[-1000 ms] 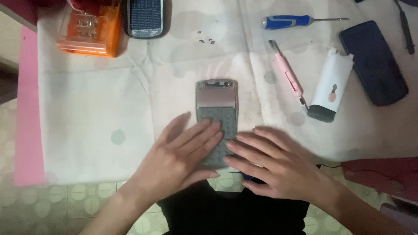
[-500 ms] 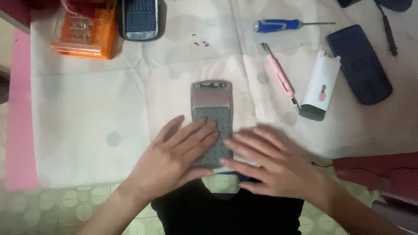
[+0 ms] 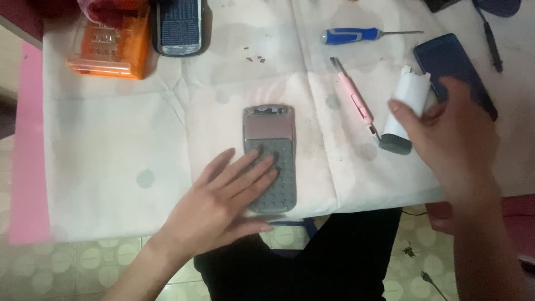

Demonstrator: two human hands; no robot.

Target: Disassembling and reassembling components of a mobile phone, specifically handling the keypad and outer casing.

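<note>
Right hand (image 3: 451, 134) shifted to white tube (image 3: 405, 111), off calculator (image 3: 270, 159)

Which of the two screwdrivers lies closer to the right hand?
The pink screwdriver, lying slantwise just left of the white case that the right hand reaches. The blue-handled screwdriver lies farther up.

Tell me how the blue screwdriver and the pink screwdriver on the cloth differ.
The blue screwdriver has a thick blue grip and a long bare metal shaft; the pink screwdriver is slim and pen-like, with a short dark tip. The blue one lies nearly level across the cloth, the pink one slants toward the white bottle. The blue one lies farther from the right hand. Both lie flat, untouched.
</note>
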